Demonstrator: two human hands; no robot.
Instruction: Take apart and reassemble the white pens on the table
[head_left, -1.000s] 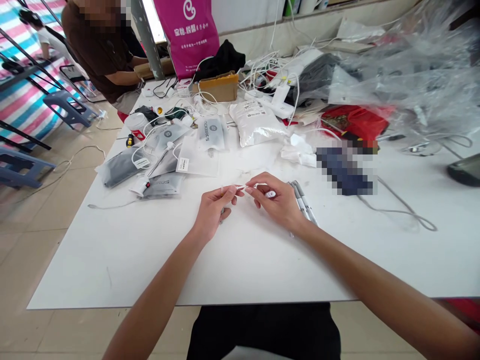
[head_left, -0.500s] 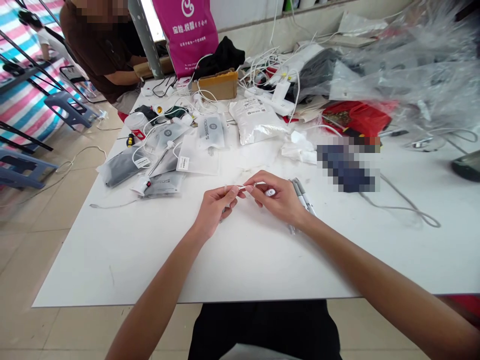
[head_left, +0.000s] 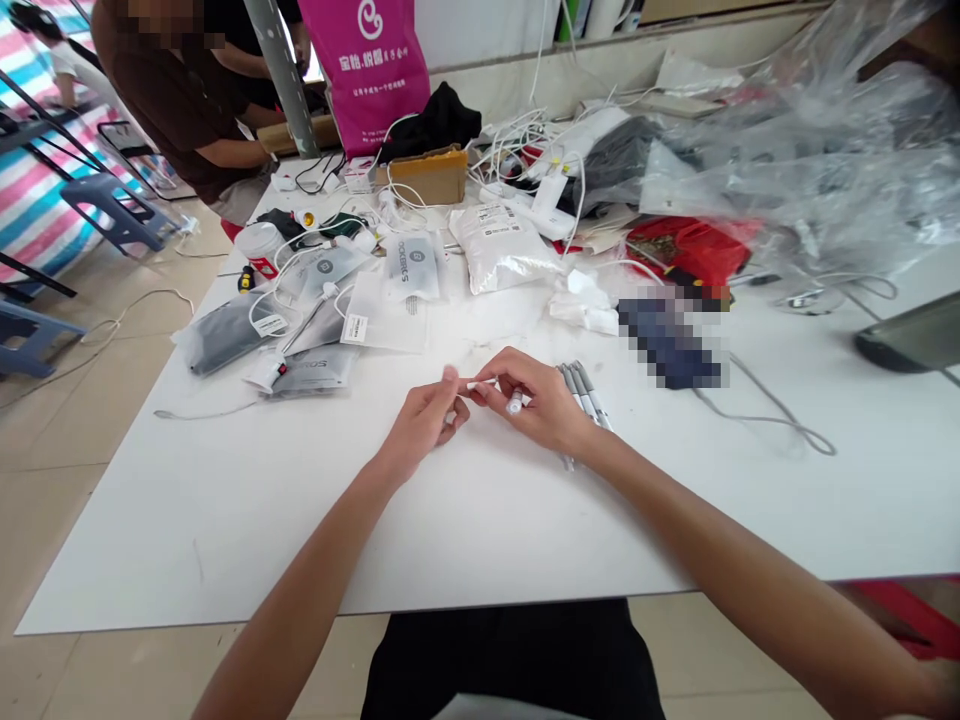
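Ctr of frame, both hands close together above the white desk [head_left: 480,540].

R hand [head_left: 541,405]: thumb + index pinch a small white piece [head_left: 481,384]; pen-like tube [head_left: 515,402] also held in same hand, its pale end showing betw. the fingers. L hand [head_left: 420,427]: thumb raised, index stretched twd the small white piece, tip at or v. near it (contact unclear); other fingers curled. Can't tell if L fingers grip anything.

Just R of ctr: grey-and-white pens [head_left: 587,390] lie side by side on desk, next to R hand, partly hidden by R wrist. Further R: dark blue item [head_left: 667,345], pixelated, w/ grey cord [head_left: 780,415] beside it.

L of ctr: frosted pouches [head_left: 311,372], overlapping, some printed; white jar [head_left: 259,245] w/ red label at their upper L. Upper ctr: white plastic parcel [head_left: 504,248], brown cardboard box [head_left: 427,178], magenta bag [head_left: 371,80] w/ white print, tangle of white cables [head_left: 517,135]. Upper R: heap of clear plastic [head_left: 810,180], red bag [head_left: 709,245] at its lower L. Upper L: person in brown top [head_left: 161,110] near far corner of desk; blue-grey stool [head_left: 112,208] on floor.
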